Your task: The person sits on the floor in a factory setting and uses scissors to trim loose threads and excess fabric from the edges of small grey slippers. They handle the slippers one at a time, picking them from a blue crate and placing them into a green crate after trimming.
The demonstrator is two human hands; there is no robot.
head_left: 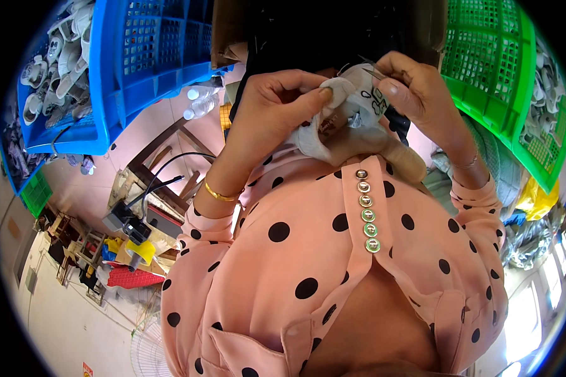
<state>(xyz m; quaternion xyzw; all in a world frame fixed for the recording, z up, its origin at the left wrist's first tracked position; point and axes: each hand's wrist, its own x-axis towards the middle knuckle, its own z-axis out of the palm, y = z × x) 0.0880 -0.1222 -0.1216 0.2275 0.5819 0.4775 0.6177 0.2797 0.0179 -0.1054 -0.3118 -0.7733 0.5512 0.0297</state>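
Close to my chest, a soft white and tan cloth piece (352, 137), shaped like a small shoe or sock, is bunched up with black print on its side. My left hand (283, 107) pinches its rolled white edge between thumb and fingers. At its other side my right hand (415, 88) is closed on a thin pointed metal tool (372, 71), whose tip lies over the printed cloth. Whether the tool is snips or tweezers I cannot tell, as its handle is hidden in the hand.
A blue plastic crate (100, 125) with several similar grey-white pieces (63, 56) stands at left. At right is a green crate (484, 94), with more grey pieces (544, 88) beyond it. Clear bottles (201, 100) and a black device on a cable (129, 220) are at left.
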